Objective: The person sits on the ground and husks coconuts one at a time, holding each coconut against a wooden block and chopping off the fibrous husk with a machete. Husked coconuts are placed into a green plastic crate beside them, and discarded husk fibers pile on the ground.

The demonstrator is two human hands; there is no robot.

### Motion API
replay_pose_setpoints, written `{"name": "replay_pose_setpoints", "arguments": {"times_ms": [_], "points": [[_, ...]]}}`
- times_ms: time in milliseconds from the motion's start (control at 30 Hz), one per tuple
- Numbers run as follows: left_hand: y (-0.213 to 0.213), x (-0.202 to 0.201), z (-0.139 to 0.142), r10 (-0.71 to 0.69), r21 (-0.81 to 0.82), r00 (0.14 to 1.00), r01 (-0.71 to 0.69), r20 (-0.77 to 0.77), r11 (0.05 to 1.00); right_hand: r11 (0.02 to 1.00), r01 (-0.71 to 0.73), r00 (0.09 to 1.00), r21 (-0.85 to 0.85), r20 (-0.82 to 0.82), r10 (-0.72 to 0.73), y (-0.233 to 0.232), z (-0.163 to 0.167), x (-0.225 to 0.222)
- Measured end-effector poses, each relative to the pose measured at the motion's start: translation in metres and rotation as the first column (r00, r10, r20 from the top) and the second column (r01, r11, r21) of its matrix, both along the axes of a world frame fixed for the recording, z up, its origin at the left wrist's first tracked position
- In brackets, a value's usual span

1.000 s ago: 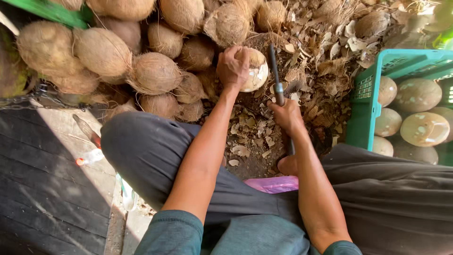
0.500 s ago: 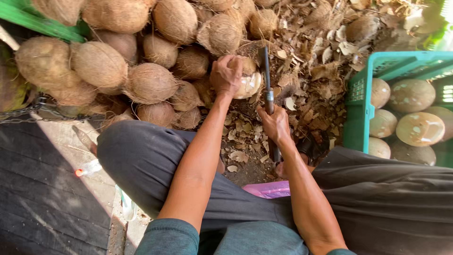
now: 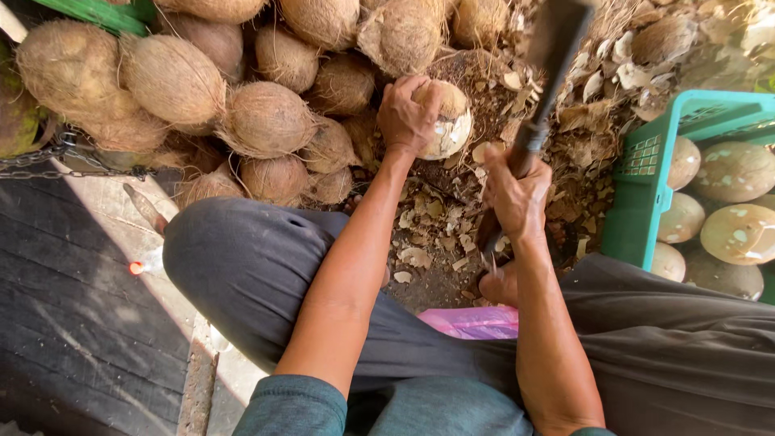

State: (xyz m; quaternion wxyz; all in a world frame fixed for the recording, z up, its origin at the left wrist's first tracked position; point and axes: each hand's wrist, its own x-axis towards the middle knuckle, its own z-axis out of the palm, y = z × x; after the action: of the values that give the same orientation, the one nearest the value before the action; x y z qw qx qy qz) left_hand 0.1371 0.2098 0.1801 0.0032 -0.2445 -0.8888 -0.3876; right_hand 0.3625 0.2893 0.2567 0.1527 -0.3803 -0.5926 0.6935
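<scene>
1. Coconut [image 3: 446,123], partly peeled and showing pale shell, sits on the ground among husk scraps, just in front of the heap of brown husked coconuts [image 3: 242,89].
2. The left hand [image 3: 408,113] lies over the top and left side of that coconut, its grip pressed around the shell, fingers curled down onto it.
3. The right hand [image 3: 517,194] has its grip wrapped tight round the handle of a dark cleaver-like blade [image 3: 557,44]. The blade is raised, pointing up and away, its tip near the top edge of the view and blurred.
4. The blade is above and to the right of the coconut, apart from it.
5. Husk chips and dry shavings [image 3: 436,226] cover the ground between the coconut and the person's legs.
6. The person's knees in dark grey trousers [image 3: 250,266] spread to both sides of the scrap pile, and both forearms reach forward between them.
7. A teal plastic crate [image 3: 642,202] stands to the right, just beside the right knee, holding several peeled pale coconuts [image 3: 735,169].
8. A pink plastic bag [image 3: 476,321] lies on the ground near the person's lap, below the right hand.
9. At the left are dark wooden planks [image 3: 64,307], a chain [image 3: 48,161], and a green bar [image 3: 97,12] in the top corner.
</scene>
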Motion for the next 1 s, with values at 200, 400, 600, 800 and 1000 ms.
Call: {"name": "replay_pose_setpoints", "arguments": {"times_ms": [200, 400, 600, 800, 1000], "points": [[0.0, 0.011, 0.007, 0.021, 0.0, 0.997, -0.021, 0.071, 1.0, 0.979, -0.159, 0.921, -0.124, 0.339, 0.193, -0.022, -0.025, 0.002], [-0.001, 0.011, 0.008, 0.039, 0.016, 0.997, -0.04, 0.072, 0.999, 0.959, -0.242, 0.928, -0.15, 0.253, 0.274, -0.015, -0.035, 0.009], [-0.001, 0.01, 0.004, 0.059, -0.043, 0.992, -0.054, 0.109, 0.998, 0.973, -0.222, 0.905, -0.057, 0.359, 0.228, -0.025, -0.024, 0.005], [-0.002, 0.01, 0.002, 0.012, 0.063, 1.0, -0.01, -0.02, 0.998, 0.972, -0.187, 0.879, -0.139, 0.418, 0.229, -0.022, 0.003, -0.001], [0.003, 0.003, -0.002, 0.005, -0.019, 0.991, -0.003, 0.136, 1.0, 0.984, -0.127, 0.935, 0.123, 0.347, 0.078, -0.01, 0.003, -0.006]]}}
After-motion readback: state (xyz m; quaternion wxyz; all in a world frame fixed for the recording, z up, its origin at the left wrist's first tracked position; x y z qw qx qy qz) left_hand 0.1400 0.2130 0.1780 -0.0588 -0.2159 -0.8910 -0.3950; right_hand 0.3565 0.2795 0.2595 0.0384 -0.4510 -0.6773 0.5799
